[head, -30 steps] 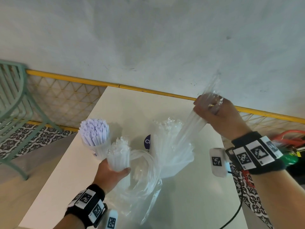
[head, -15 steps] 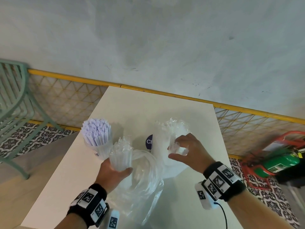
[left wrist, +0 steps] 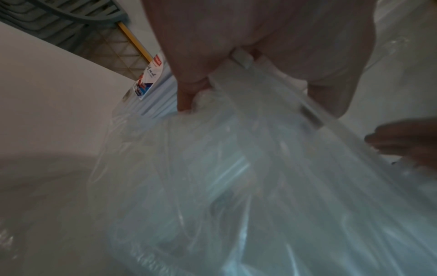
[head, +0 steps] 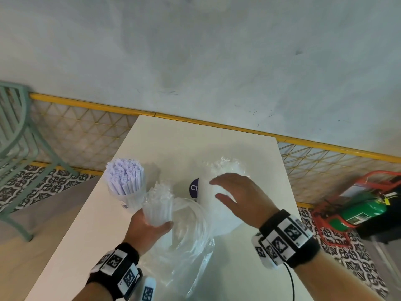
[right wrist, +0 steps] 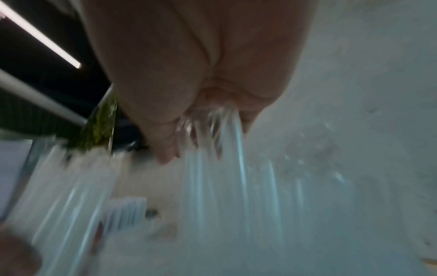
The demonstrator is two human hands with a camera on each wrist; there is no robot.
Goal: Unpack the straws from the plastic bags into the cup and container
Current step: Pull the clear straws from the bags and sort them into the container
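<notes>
Nearest the camera, a crumpled clear plastic bag [head: 186,253] lay on the white desk [head: 91,231], its folds hard to tell apart. Just beyond it the left hand [head: 147,229] gripped a bundle of clear straws [head: 159,205], fingers [left wrist: 189,93] curled round its lower end, which the palm hid. The right hand [head: 240,203] hovered over a second heap of clear straws [head: 221,172] in plastic, fingers apart and straight in the head view; the blurred right wrist view left unclear whether they touched any. A purple label [head: 193,187] peeked out, mostly covered. Farther left, a cup [head: 130,200] stood packed with white straws [head: 124,177].
</notes>
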